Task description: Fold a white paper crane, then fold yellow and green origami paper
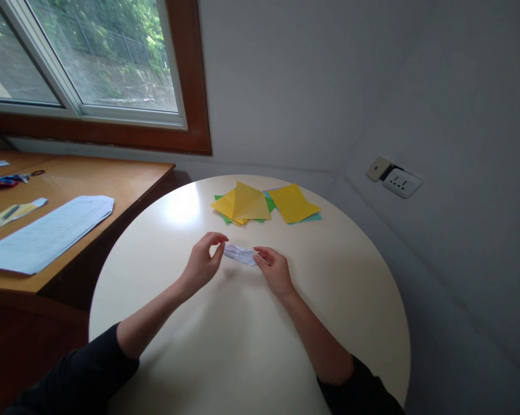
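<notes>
A small piece of folded white paper (241, 255) with creases and a raised flap is between my two hands, over the middle of the round table. My right hand (277, 272) pinches its right end between thumb and fingers. At the other end is my left hand (204, 260), thumb and index finger curved with a small gap between them. The left thumb tip is right beside the paper's edge; whether it touches cannot be made out. Beyond the hands lie several yellow sheets (251, 203), with green ones partly covered beneath.
The white round table (164, 346) stands by the wall. On the wooden desk (125, 173) at left are a stack of white paper (56, 230), scissors (37, 173) and a pen (3, 220). A power socket (402, 183) is on the right wall.
</notes>
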Tool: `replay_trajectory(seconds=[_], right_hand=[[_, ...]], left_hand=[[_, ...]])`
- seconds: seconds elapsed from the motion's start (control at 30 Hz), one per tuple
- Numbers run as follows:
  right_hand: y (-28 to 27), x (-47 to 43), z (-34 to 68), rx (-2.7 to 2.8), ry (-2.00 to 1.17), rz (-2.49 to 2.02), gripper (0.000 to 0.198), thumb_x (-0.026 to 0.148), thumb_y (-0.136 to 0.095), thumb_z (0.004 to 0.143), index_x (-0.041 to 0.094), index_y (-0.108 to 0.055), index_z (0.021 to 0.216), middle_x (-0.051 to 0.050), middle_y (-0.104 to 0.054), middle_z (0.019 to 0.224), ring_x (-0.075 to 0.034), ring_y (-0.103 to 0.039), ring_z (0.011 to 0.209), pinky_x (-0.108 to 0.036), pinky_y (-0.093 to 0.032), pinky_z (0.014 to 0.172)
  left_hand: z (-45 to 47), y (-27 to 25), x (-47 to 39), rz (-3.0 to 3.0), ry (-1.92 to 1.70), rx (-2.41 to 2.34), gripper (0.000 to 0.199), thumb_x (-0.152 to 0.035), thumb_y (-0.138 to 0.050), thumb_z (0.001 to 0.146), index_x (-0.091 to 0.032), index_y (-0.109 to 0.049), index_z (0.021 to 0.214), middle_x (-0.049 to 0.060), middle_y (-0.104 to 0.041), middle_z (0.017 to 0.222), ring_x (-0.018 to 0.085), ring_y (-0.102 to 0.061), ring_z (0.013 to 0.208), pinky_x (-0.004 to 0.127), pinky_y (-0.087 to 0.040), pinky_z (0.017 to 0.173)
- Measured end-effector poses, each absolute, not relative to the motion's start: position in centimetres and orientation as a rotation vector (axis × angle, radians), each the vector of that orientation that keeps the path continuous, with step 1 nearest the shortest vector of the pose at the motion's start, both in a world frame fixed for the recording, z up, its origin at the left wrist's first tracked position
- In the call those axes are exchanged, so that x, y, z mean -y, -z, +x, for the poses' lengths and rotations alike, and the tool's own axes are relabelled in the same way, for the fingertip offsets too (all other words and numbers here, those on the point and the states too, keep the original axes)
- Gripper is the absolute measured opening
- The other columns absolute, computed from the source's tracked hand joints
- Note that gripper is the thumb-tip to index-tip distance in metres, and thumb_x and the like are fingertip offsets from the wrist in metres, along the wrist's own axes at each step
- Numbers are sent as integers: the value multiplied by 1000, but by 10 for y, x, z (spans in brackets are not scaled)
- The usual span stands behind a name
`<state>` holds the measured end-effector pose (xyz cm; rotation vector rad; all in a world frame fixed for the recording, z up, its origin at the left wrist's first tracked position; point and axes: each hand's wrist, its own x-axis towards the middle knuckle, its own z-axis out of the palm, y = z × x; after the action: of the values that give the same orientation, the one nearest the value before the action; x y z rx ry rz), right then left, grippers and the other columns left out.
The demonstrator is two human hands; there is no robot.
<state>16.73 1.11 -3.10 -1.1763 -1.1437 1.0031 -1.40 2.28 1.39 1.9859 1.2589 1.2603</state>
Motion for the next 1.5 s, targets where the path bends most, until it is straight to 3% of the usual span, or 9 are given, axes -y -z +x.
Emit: replay_trajectory(seconds=[0.17, 0.3, 0.4, 0.67, 0.77, 0.93, 1.07, 1.33, 1.5], right_hand=[[27, -11, 166, 812, -1068, -1108, 28, 28, -71, 60, 17, -61, 83, 0, -67, 66, -14, -63, 64, -28, -54, 58], [21, -4, 160, 714, -1114, -1045, 27, 28, -74, 58, 17, -58, 77, 0, -68, 68, -14, -65, 67, -30, -57, 62], [19, 1, 154, 761, -1176, -1023, 28, 30, -76, 58, 18, -56, 74, 0, -68, 67, -15, -66, 65, -31, -58, 61], [25, 2, 151, 1079, -1256, -1069, 26, 39, -68, 66, 18, -55, 75, 1, -65, 59, -15, -63, 52, -29, -54, 55], [24, 4, 154, 1219, -1102, -1124, 19, 37, -60, 74, 19, -56, 75, 0, -64, 63, -15, -63, 56, -29, -52, 57], [16, 8, 161, 1579, -464, -1159, 8, 26, -59, 79, 20, -62, 84, -5, -65, 83, -17, -60, 78, -31, -50, 68], [15, 9, 165, 1817, -161, -1076, 22, 23, -64, 77, 24, -64, 99, -6, -63, 97, -20, -54, 95, -36, -45, 84], [19, 9, 167, 1980, -50, -1127, 15, 25, -63, 80, 24, -66, 94, -4, -65, 90, -20, -57, 87, -35, -38, 79], [18, 9, 166, 2032, -104, -1121, 7, 23, -61, 81, 23, -65, 87, -2, -66, 79, -18, -55, 78, -31, -36, 72]], left_hand=[[-4, -10, -10, 1482, -1184, -1251, 22, -35, -56, 77, -14, -57, 83, 6, -62, 80, 18, -62, 73, 36, -50, 74], [14, -5, -8, 1067, -1030, -1031, 40, -41, -65, 72, -12, -59, 100, 12, -64, 100, 20, -62, 88, 38, -46, 87], [24, -1, -12, 997, -1073, -851, 40, -44, -66, 70, -11, -62, 92, 10, -66, 93, 19, -60, 90, 36, -43, 91], [19, 4, -27, 932, -1096, -905, 34, -43, -70, 61, -12, -59, 70, 2, -61, 66, 13, -57, 63, 30, -47, 71], [13, 2, -30, 936, -1056, -917, 31, -41, -70, 61, -13, -59, 68, 2, -60, 62, 14, -57, 61, 27, -46, 64], [3, -1, -32, 1106, -887, -952, 32, -43, -64, 67, -12, -64, 73, 3, -61, 61, 13, -55, 57, 23, -40, 54], [-5, -2, -35, 1416, -749, -1032, 35, -44, -55, 75, -12, -68, 83, 0, -60, 64, 11, -49, 55, 21, -34, 51], [-13, -1, -38, 1677, -596, -970, 38, -37, -49, 79, -13, -68, 101, 2, -66, 78, 13, -51, 65, 21, -35, 55], [-12, 0, -39, 1803, -532, -946, 35, -32, -47, 79, -12, -70, 96, 3, -66, 76, 13, -51, 63, 21, -35, 55]])
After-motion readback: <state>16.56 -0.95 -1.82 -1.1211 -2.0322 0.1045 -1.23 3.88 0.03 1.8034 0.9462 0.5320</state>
